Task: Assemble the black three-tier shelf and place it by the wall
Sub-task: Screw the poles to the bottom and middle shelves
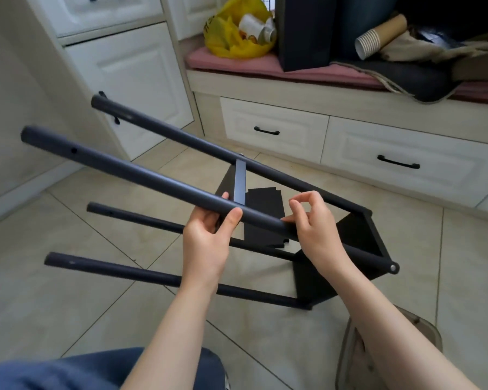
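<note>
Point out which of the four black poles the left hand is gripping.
The second pole from the top, the long one closest to the camera. The left hand wraps it, thumb over its top. That hand touches none of the other three.

Beige floor tiles (68, 319) lie below the fingers (231, 220). Beyond the fingers: 2 white drawers (273, 116), each with 1 black handle (266, 131), under a pink cushion (237, 61). On the cushion, well above the fingers: 1 yellow plastic bag (231, 42) holding crumpled rubbish; 1 tall dark bag (304, 32) just right of it; a stack of ribbed paper cups (375, 42) on its side; dark cloth (406, 77). Up-left of the fingers: white cabinet (130, 68). Down-right: brownish object (392, 347), identity unclear.
</note>
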Motion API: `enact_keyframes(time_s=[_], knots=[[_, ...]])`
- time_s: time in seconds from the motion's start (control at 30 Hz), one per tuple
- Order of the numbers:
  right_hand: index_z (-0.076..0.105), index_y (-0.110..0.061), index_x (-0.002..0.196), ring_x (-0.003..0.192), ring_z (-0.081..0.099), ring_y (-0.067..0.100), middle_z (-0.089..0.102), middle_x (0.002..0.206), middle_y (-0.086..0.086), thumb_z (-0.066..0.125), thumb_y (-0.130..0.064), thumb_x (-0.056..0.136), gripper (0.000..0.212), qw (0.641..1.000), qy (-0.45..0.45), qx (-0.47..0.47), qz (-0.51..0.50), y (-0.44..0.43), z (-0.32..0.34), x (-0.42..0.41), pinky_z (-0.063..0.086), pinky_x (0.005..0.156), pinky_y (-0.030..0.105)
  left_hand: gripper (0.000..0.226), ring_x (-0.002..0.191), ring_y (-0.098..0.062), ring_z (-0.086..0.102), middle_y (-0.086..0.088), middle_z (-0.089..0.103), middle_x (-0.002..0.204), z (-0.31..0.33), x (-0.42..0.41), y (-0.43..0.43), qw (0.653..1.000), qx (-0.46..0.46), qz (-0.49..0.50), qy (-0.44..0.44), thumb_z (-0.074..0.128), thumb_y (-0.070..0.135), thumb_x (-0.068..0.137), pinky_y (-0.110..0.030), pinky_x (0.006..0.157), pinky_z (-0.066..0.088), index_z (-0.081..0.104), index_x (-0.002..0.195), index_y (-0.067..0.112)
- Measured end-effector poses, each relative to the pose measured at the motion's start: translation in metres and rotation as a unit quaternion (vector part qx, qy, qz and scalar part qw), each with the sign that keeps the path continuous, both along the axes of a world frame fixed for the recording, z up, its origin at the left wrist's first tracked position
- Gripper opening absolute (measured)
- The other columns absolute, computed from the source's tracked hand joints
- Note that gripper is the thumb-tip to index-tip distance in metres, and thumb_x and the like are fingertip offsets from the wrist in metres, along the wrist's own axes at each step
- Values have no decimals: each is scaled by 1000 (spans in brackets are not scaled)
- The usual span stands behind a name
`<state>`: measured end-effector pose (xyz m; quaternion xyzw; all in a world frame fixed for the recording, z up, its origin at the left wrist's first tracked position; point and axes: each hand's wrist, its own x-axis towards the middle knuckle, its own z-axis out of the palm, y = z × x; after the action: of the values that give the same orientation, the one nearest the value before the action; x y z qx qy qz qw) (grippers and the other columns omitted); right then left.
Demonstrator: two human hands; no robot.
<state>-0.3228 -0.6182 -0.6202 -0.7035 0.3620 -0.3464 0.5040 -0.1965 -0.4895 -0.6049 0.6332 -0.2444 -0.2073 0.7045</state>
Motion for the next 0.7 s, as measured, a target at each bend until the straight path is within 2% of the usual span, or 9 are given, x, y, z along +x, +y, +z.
enact_keyframes(time_s=[0.1,0.2,0.37,0.53,0.63,0.7], knots=[[46,-36,94,75,65,-10,71,71,-10,50,-26,103,14,999,36,-12,8,2,-5,-1,45,58,4,31,102,8,67,21,74,108,-16,-6,10,999,16,22,22,75,24,88,-1,77,47,66,118,27],[50,-30,97,75,66,-9,70,70,-10,53,-24,102,9,997,68,-27,9,1,-13,-6,45,59,4,20,90,16,65,32,72,95,-33,-16,18,998,43,38,35,75,26,89,2,69,45,65,105,30],[51,-27,102,76,70,3,71,74,-6,55,-26,101,5,989,137,-48,17,3,-31,-19,51,67,17,15,82,21,63,38,69,85,-69,-37,24,992,66,54,95,76,27,88,2,64,43,64,96,31],[46,-38,94,79,70,6,72,77,-5,55,-29,100,14,982,177,-59,20,4,-45,-28,52,70,22,16,88,13,67,30,73,89,-90,-45,25,985,74,59,143,77,28,86,1,66,45,67,99,28],[48,-32,99,80,70,8,72,78,-5,54,-29,100,7,980,189,-60,27,7,-49,-29,56,75,30,17,83,16,66,29,74,86,-96,-45,26,981,89,61,162,78,29,86,2,64,44,67,99,27],[50,-28,102,81,70,9,72,79,-4,55,-29,100,6,978,195,-62,28,9,-50,-28,58,78,34,17,80,17,65,22,75,84,-100,-44,27,978,108,65,169,78,30,85,1,63,44,66,96,27]])
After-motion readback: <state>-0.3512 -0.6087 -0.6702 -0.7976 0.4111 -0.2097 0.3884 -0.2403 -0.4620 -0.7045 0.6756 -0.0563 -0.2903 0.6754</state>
